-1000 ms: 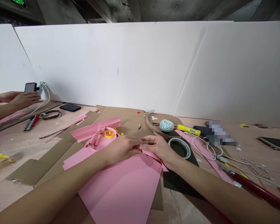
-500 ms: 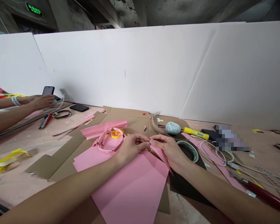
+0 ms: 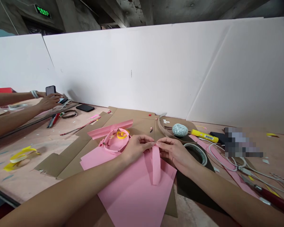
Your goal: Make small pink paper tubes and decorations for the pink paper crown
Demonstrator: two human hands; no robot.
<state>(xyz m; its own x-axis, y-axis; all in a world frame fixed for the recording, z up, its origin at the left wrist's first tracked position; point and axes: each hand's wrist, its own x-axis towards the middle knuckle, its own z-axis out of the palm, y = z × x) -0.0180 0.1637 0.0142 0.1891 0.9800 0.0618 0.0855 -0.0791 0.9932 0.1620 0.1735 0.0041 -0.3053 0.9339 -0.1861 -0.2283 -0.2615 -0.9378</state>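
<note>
Pale pink surface (image 3: 54, 142), flecked with scraps; white foam-board wall (image 3: 137, 69), rough concrete ceiling (image 3: 132, 9) above. Brown cardboard (image 3: 142, 126) lies under a smooth pink sheet (image 3: 130, 186). My left hand (image 3: 137, 148) and right hand (image 3: 176, 154) pinch a pink strip (image 3: 156, 165), hanging onto the sheet, just right of a paper ring (image 3: 115, 142).

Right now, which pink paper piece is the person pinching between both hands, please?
The narrow pink strip, running down from the fingers, not the broad pink sheet beneath it.
</note>
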